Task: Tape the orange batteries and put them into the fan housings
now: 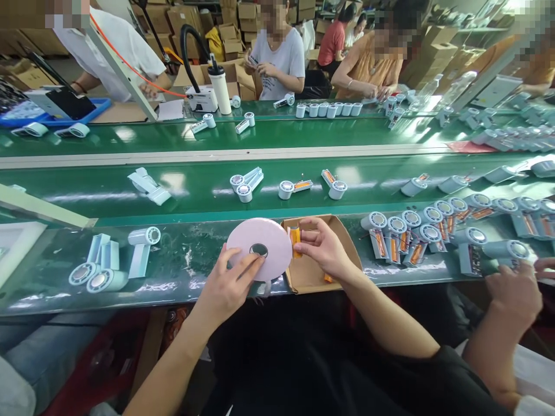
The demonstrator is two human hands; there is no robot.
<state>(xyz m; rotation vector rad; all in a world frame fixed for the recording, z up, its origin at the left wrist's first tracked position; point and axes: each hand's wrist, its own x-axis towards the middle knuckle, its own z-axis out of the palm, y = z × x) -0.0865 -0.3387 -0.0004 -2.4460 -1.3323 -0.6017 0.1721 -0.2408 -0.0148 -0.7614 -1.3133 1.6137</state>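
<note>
One flat, pale-pink, disc-shaped roll (243,240), gripped by my left hand (229,283), fingertips at its hole | orange cylindrical cell (295,240) pinched in my right hand (323,245) beside the roll's edge, over a brown cardboard tray (307,278) | apparently bringing cell to roll; next calls for steady pinching

The left hand (229,286) is holding a pale roll (260,231), fingers at its hole, while the right hand (325,249) is pinching an orange cylinder (295,240) beside its edge, over a cardboard tray (310,279). Light-blue devices (396,224) are clustering to the right, where a co-worker's hand (515,289) is touching one, and more are lying along the green belt (197,179)
</note>
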